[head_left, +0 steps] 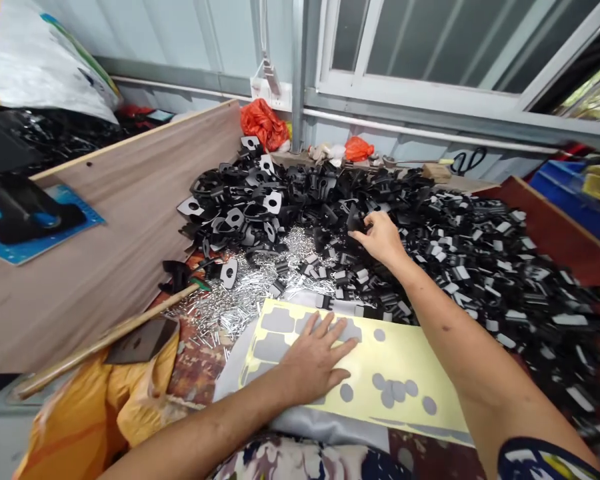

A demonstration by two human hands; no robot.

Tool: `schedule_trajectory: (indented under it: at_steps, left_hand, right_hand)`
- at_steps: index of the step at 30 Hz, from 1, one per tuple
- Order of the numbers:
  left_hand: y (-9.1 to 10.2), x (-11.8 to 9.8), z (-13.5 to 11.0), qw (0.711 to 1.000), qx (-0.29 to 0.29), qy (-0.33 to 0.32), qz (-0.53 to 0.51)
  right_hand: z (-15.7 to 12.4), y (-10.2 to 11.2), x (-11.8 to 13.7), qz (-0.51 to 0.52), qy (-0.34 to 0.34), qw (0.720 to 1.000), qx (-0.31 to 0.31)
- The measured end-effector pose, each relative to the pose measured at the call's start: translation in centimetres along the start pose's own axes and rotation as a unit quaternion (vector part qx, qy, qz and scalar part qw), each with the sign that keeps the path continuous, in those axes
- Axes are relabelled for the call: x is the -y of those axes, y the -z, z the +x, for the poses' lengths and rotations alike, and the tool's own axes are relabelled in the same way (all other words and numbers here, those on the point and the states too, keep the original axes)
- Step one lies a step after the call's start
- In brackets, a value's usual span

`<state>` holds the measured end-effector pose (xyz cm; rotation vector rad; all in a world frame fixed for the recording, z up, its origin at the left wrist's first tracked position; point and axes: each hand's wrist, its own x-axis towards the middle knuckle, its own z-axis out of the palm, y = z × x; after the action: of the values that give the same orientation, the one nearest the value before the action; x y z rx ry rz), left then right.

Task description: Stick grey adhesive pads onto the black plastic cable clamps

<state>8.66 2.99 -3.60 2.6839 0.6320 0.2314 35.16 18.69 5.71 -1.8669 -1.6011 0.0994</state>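
Observation:
My left hand (314, 360) lies flat with fingers spread on a pale yellow backing sheet (363, 380). Grey die-cut stickers (273, 347) and several small grey discs (387, 390) are on that sheet. Farther out, my right hand (380, 237) pinches a black plastic part (354, 219) between thumb and fingers at the edge of a heap of black plastic parts (300, 183). Its exact shape is partly hidden by the fingers. Below the heap, a scatter of small silver pins (220, 297) spreads across the table.
Small black clips with grey pads (480, 267) fill the right side. A wooden board (130, 187) walls the left, with a wooden-handled tool (110, 337) beside it. An orange-yellow bag (95, 407) sits at lower left. Scissors (473, 160) and red plastic bags (263, 123) lie at the back.

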Motion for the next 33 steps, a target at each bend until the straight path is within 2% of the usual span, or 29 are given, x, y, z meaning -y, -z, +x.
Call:
schedule_trajectory:
  at_steps: [2,4,7,9,10,12,14,15,17,19,21,23,24,25,26,28,29,30,31,33]
  left_hand:
    - [0.2,0.0,-0.2,1.000,-0.009,0.003,-0.004]
    - [0.3,0.0,-0.3,1.000,-0.008,0.007,-0.020]
    - [0.5,0.5,-0.3,0.996,-0.023,0.016,-0.089]
    - [0.9,1.1,-0.4,0.983,-0.064,0.028,-0.171]
    - [1.3,1.3,-0.5,0.972,-0.105,0.040,-0.208]
    - [2.7,1.3,-0.6,0.949,-0.218,0.061,-0.221]
    - [4.6,0.6,-0.7,0.937,-0.315,0.054,-0.142]
    - [5.6,-0.1,-0.7,0.939,-0.332,0.038,-0.084]
    - [7.4,-1.4,-0.6,0.957,-0.289,0.011,0.009]
    - [8.6,-2.4,-0.6,0.976,-0.208,0.025,0.056]
    - [9.0,-2.5,-1.1,0.984,-0.150,0.078,0.050]
    - [8.9,-1.6,-2.0,0.979,-0.134,0.148,-0.040]
    - [8.8,-1.0,-2.4,0.965,-0.142,0.183,-0.124]
    - [8.6,-0.3,-2.9,0.936,-0.156,0.217,-0.229]
    - [8.4,0.4,-3.2,0.891,-0.168,0.247,-0.341]
    - [8.0,1.3,-3.5,0.778,-0.176,0.287,-0.530]
    - [7.8,1.5,-3.5,0.729,-0.171,0.295,-0.593]
    - [7.7,1.6,-3.2,0.693,-0.165,0.298,-0.636]
    - [7.6,1.5,-2.9,0.667,-0.163,0.297,-0.664]
    - [7.3,1.2,-1.9,0.637,-0.173,0.293,-0.692]
  right_hand:
    - [-0.7,0.3,-0.3,0.144,-0.079,0.986,0.005]
    - [-2.0,0.6,-0.5,0.253,-0.137,0.958,0.017]
    - [-4.5,1.3,-0.8,0.282,-0.149,0.948,0.013]
    - [-6.5,2.3,-0.9,0.279,-0.150,0.949,-0.002]
    - [-7.7,2.9,-0.8,0.257,-0.130,0.958,-0.009]
    - [-10.3,4.0,0.1,0.158,-0.033,0.987,-0.010]
    - [-13.1,4.7,2.0,0.015,0.106,0.994,0.026]
    - [-14.4,4.9,3.3,-0.046,0.167,0.983,0.053]
    - [-16.8,5.0,6.1,-0.105,0.241,0.959,0.106]
    - [-18.9,5.1,8.4,-0.095,0.273,0.949,0.128]
    - [-20.8,5.3,9.5,-0.019,0.266,0.957,0.117]
    - [-23.0,5.6,9.5,0.095,0.219,0.967,0.085]
    - [-24.2,5.6,9.1,0.146,0.183,0.970,0.071]
    - [-25.4,5.6,8.6,0.187,0.146,0.969,0.073]
    - [-26.5,5.4,8.0,0.212,0.116,0.965,0.098]
    - [-28.0,4.6,6.8,0.217,0.089,0.953,0.190]
    - [-28.3,4.2,6.3,0.203,0.092,0.948,0.226]
    - [-28.3,3.9,5.8,0.180,0.100,0.951,0.229]
    - [-28.1,3.6,5.4,0.151,0.106,0.963,0.195]
    - [-27.7,3.4,5.0,0.105,0.104,0.986,0.071]
